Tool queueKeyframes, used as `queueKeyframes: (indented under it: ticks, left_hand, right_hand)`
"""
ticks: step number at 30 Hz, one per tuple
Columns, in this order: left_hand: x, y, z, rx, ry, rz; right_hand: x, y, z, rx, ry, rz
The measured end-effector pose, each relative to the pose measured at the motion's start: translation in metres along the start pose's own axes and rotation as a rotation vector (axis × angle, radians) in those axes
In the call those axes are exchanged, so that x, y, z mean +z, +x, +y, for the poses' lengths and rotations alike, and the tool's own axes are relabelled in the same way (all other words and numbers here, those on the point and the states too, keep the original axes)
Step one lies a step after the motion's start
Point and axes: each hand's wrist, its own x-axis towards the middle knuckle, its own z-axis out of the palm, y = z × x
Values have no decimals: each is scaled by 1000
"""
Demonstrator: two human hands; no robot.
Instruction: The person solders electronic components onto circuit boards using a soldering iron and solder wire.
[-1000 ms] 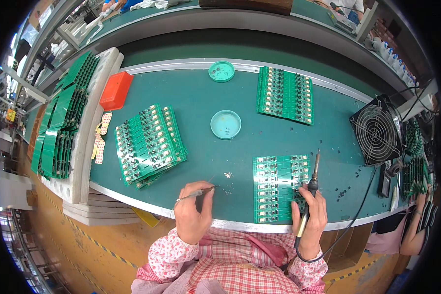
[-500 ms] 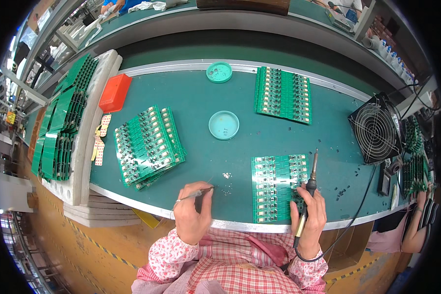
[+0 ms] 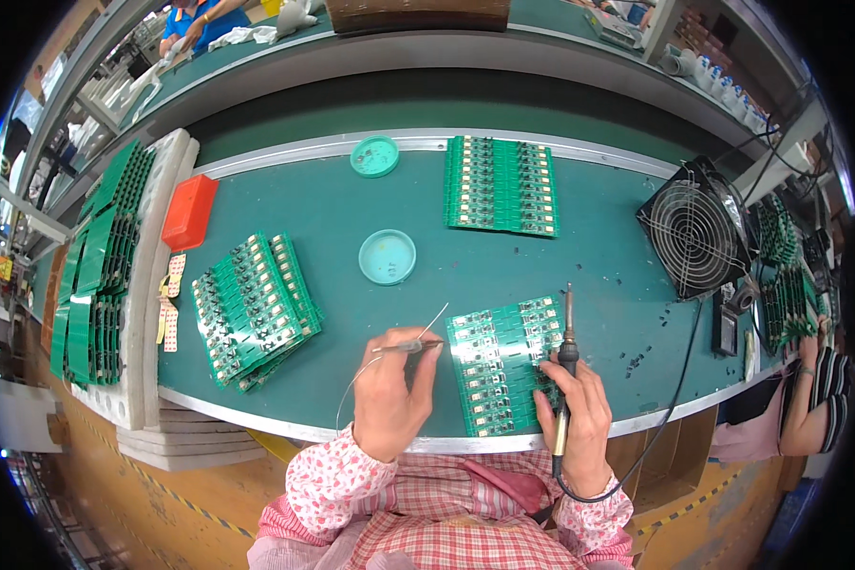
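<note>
My right hand (image 3: pixel 579 418) is wrapped round a soldering iron (image 3: pixel 567 355), its metal tip pointing away from me. Thumb and fingers of that hand also touch the right edge of a green circuit board panel (image 3: pixel 492 366), which lies slightly turned near the table's front edge. Just left of the panel, my left hand (image 3: pixel 391 404) pinches a thin length of solder wire (image 3: pixel 434 320) along with a slim, dark-tipped tool (image 3: pixel 410 347), possibly tweezers. The wire's tail curls down beside the wrist. The dark tip is close to the panel's left edge.
Stacked circuit boards (image 3: pixel 256 309) lie left; another panel stack (image 3: pixel 502 185) is at the back. Two round dishes (image 3: pixel 387 256), a red bin (image 3: pixel 189 211), foam holding boards (image 3: pixel 166 285) and a black fan (image 3: pixel 698 233) stand around. Black bits are scattered right. Co-workers are at the far left and right.
The view has shifted, so the table's things sit further left. My left hand has come closer to the panel, which is now slightly turned. The small white pieces are no longer visible.
</note>
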Motion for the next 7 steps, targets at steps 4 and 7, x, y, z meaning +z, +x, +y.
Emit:
queueKeyframes:
  ticks: [4,7]
  left_hand:
    - [13,6,-8,-7,-23,3]
    - [17,11,-11,13,8,-10]
  right_hand:
    - [-1,-1,0,24,30,55]
    - [-3,-5,8,17,102,86]
